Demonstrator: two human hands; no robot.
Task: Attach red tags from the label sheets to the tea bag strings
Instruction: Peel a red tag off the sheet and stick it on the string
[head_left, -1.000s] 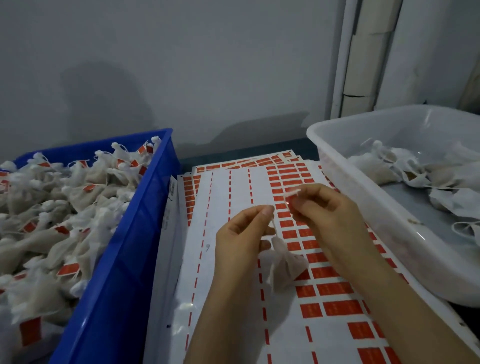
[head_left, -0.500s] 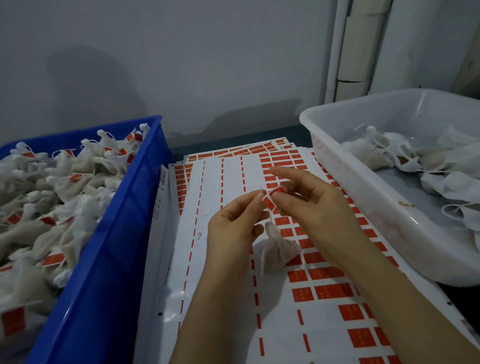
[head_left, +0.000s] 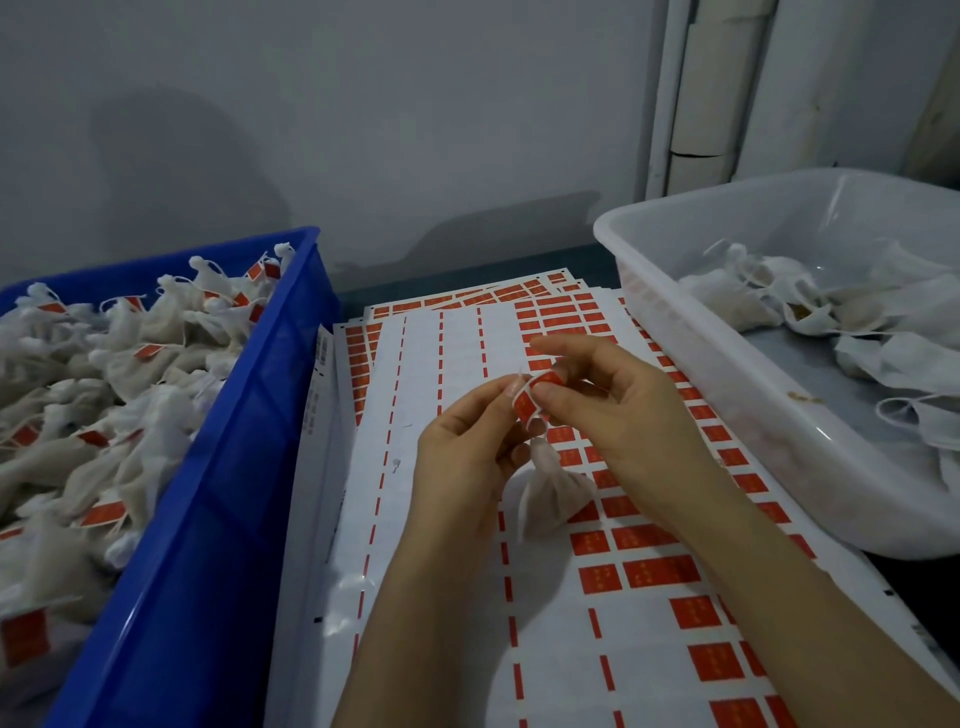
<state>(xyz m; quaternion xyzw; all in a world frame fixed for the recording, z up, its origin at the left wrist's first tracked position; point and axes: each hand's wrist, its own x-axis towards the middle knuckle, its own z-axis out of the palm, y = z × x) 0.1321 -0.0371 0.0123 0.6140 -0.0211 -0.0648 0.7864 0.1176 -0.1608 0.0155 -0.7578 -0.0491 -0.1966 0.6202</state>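
Red tag (head_left: 525, 404) pinched between fingers (head_left: 561, 399), tea bag (head_left: 550, 493) dangling beneath

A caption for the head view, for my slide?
Left hand and right hand pinch a red tag above a tea bag, over label sheets.

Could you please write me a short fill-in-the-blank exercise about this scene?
The left hand and right hand pinch one ____ tag.
Tagged bags fill the ____ bin.
The white tub stands on the person's ____.
The tea bag hangs over the label ____.
Missing: red; blue; right; sheets.
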